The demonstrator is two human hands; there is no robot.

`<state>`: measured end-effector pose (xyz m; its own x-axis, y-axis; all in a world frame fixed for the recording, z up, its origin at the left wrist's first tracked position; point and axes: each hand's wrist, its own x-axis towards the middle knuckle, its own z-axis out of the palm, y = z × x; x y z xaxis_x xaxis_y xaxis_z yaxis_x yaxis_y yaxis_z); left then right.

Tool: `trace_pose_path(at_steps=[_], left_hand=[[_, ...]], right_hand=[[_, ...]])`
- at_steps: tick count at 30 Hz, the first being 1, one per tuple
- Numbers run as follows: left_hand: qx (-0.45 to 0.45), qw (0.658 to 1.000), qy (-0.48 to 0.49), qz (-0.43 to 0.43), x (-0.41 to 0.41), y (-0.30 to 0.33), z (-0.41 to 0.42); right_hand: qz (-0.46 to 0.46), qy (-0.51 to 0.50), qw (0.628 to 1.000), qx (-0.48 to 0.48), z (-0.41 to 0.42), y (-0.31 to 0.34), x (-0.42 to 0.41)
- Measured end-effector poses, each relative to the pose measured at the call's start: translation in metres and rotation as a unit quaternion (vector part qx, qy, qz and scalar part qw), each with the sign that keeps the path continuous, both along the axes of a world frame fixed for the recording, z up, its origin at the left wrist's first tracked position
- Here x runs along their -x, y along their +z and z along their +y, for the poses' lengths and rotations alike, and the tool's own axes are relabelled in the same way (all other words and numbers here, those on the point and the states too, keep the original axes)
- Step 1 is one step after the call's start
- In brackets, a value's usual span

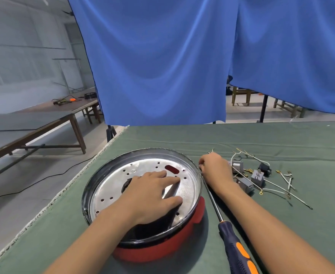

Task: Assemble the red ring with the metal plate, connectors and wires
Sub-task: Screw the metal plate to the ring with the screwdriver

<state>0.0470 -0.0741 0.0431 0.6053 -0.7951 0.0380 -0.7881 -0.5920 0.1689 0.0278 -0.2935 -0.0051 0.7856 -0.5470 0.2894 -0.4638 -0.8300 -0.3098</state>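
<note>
red ring [162,252] sits near the front left of the green cloth table [241,135], open side up with a dark glossy rim, and the perforated metal plate [143,171] is already seated inside it. left hand [152,196] rests flat on the plate, fingers straight and slightly spread, pressing it down over a dark centre opening. right hand [215,168] is just beside the ring's right edge, fingers curled with the tips together as if pinching something small at the rim; what it pinches is too small to tell, possibly a screw or a wire end. a screwdriver [231,240] with blue and orange handle lies on the cloth between the ring and the right forearm, its shaft pointing toward the right hand. grey connectors [257,177] and white wires [277,189] with gold terminals lie in a loose heap to the right of the right hand, apart from the ring. judgement: early stage, plate placed but probably not fastened; no connector or wire is visibly fitted to the ring, so all wiring is left.
</note>
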Motion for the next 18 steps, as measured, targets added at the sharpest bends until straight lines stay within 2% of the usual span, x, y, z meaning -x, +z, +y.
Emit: trace_pose_path(at_steps=[4,7,12,18], left_hand=[[0.004,1.000,0.004,0.001,-0.001,0.000,0.000],[0.027,0.999,0.005,0.019,-0.001,0.000,0.000],[0.122,0.986,0.013,0.110,-0.007,0.004,0.002],[0.112,0.986,0.013,0.123,-0.006,0.004,0.003]], right_hand=[[0.002,-0.015,1.000,0.007,0.001,-0.004,0.000],[-0.009,-0.019,0.999,-0.028,0.002,-0.003,0.005],[-0.013,-0.027,0.998,-0.053,0.006,-0.001,0.019],[-0.021,-0.037,0.996,-0.082,0.005,0.000,0.019]])
